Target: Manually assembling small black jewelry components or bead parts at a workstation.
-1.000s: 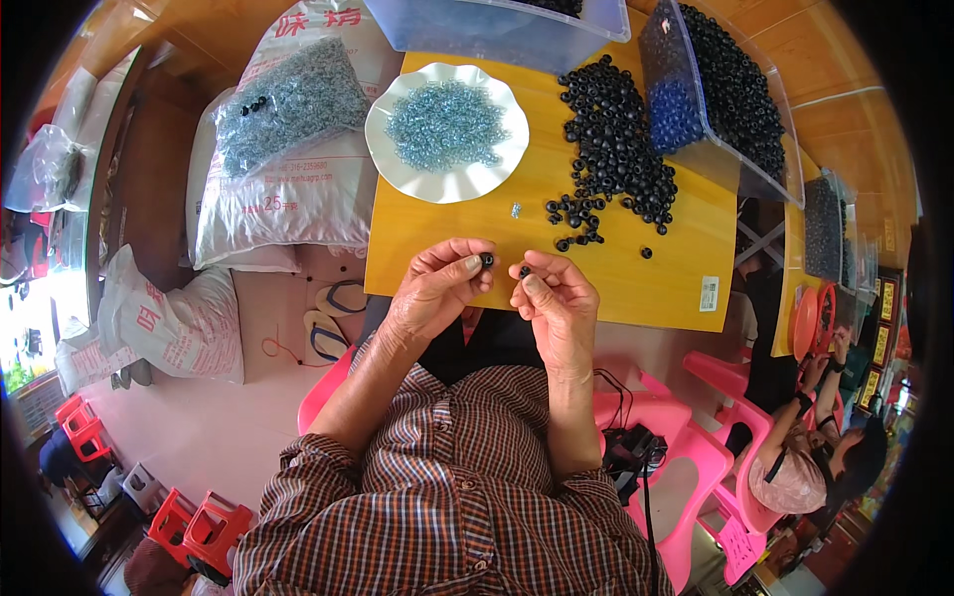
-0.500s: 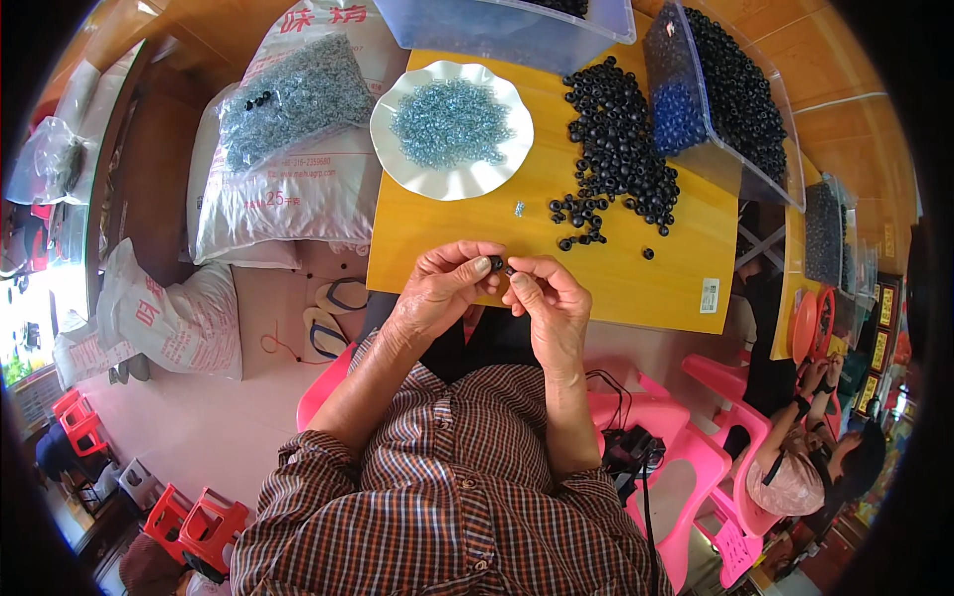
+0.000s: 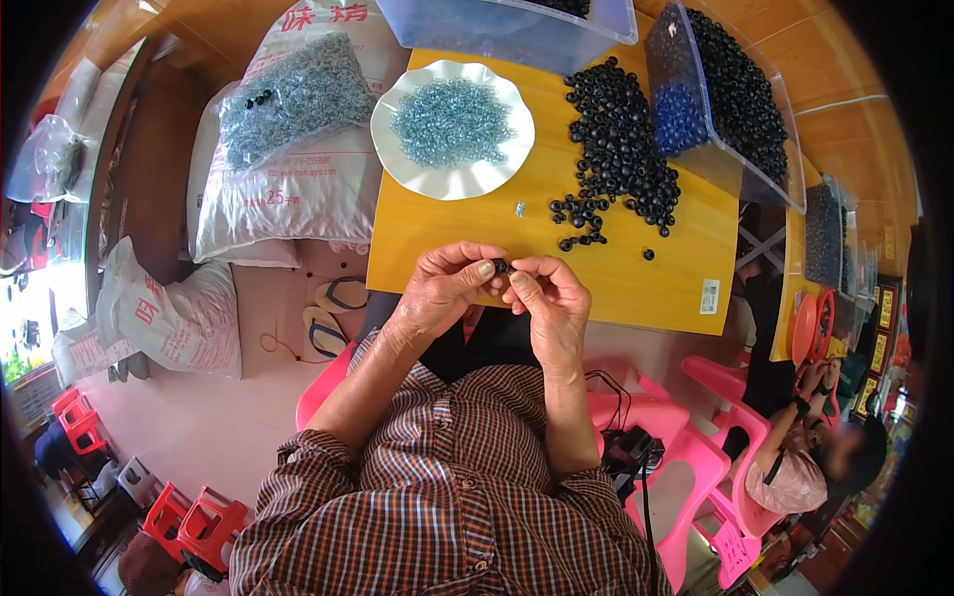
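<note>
At the front edge of the yellow table [image 3: 447, 223], my left hand [image 3: 444, 285] pinches a small round black piece [image 3: 501, 266] between thumb and forefinger. My right hand [image 3: 548, 298] is closed in a pinch from the other side, its fingertips on a tiny dark part pressed against that piece. The fingers hide much of both. Just beyond my hands lies a small clear bit [image 3: 520, 209]. A scalloped white plate [image 3: 453, 185] of pale blue clear pieces stands farther off. To its right spreads a loose pile of black round pieces [image 3: 624, 144].
Clear plastic bins [image 3: 740, 164] hold black and blue pieces at the far right. Another bin [image 3: 507, 38] stands at the back. White sacks [image 3: 288, 199] lie left of the table, one under a bag of pale pieces [image 3: 298, 104]. Right, a person [image 3: 790, 467] sits near pink chairs [image 3: 686, 437].
The black piece in my left fingertips and the tiny dark part in my right have come together, closing the small gap between them. Otherwise my hands hold their place.
</note>
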Motion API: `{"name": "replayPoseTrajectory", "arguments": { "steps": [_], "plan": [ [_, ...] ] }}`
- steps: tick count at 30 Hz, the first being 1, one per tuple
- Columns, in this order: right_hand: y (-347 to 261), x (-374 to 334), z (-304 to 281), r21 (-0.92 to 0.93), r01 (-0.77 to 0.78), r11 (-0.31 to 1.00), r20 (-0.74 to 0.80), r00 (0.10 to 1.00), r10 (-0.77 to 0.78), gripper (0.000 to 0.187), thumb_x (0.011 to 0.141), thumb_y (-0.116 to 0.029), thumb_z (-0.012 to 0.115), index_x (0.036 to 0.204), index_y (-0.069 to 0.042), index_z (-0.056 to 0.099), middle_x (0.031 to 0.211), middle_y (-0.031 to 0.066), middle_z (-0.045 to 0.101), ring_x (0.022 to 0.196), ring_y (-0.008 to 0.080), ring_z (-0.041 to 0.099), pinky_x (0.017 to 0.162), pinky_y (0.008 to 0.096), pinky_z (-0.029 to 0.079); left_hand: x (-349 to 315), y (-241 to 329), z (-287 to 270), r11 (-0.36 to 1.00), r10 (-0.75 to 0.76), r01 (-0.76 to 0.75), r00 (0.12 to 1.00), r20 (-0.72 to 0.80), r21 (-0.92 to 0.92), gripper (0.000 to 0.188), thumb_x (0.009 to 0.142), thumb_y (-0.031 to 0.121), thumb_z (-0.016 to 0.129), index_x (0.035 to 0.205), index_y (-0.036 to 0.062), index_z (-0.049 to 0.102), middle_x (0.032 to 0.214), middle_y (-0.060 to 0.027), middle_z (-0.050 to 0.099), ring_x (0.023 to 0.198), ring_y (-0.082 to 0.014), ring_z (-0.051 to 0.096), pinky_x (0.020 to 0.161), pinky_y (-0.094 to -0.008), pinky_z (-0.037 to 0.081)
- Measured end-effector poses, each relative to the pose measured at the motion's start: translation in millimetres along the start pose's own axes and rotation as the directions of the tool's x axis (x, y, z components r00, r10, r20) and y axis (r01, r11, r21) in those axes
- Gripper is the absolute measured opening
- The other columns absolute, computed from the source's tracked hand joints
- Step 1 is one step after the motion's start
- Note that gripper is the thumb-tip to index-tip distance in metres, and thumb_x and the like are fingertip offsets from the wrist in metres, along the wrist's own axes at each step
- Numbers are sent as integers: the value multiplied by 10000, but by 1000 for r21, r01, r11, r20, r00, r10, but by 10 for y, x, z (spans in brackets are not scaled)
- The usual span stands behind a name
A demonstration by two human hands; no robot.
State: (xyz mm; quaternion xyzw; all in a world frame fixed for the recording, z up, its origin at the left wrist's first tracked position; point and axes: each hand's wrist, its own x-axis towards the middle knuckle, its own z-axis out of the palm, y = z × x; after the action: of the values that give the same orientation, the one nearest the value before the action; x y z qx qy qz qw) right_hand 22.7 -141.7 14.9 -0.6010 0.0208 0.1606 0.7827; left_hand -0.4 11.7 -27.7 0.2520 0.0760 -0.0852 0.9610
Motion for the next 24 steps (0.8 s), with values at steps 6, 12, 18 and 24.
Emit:
{"name": "replayPoseTrajectory", "arguments": {
  "steps": [6, 12, 18, 24],
  "plan": [
    [14, 2, 21, 22, 9, 1000, -3, 1000, -9, 96, 881, -39, 655, 963, -1, 622, 757, 33, 619, 632, 85, 560, 555, 200, 443, -1, -8, 2, 1000, 2, -2, 1000, 10, 16, 196, 921, 4, 568, 1104, 0, 639, 916, -118, 671, 823, -197, 657, 761, -322, 564],
    [12, 3, 31, 12, 12, 1000, 7, 1000, -12, 89, 888, -36, 645, 958, 0, 605, 754, 38, 619, 634, 91, 561, 566, 208, 460, -2, 21, 47, 1000, 9, -9, 1000, 26, 16, 202, 925, 11, 560, 1111, -7, 635, 908, -139, 666, 799, -237, 662, 744, -363, 574],
    [16, -3, 26, -7, 21, 1000, 24, 999, -21, 82, 885, -15, 640, 954, 1, 600, 751, 38, 617, 654, 94, 581, 577, 218, 479, 4, 34, 65, 999, 19, -21, 999, 51, 32, 202, 930, 14, 546, 1110, -23, 630, 890, -159, 660, 771, -272, 664, 720, -410, 582],
    [30, -3, -3, 1, 13, 1000, 54, 998, -13, 76, 889, 4, 626, 958, 9, 594, 798, 51, 636, 683, 88, 596, 584, 202, 498, -5, 46, 83, 998, 14, -18, 998, 57, 59, 197, 933, 17, 544, 1104, -31, 629, 879, -157, 659, 769, -263, 664, 715, -399, 583]
  ]
}}
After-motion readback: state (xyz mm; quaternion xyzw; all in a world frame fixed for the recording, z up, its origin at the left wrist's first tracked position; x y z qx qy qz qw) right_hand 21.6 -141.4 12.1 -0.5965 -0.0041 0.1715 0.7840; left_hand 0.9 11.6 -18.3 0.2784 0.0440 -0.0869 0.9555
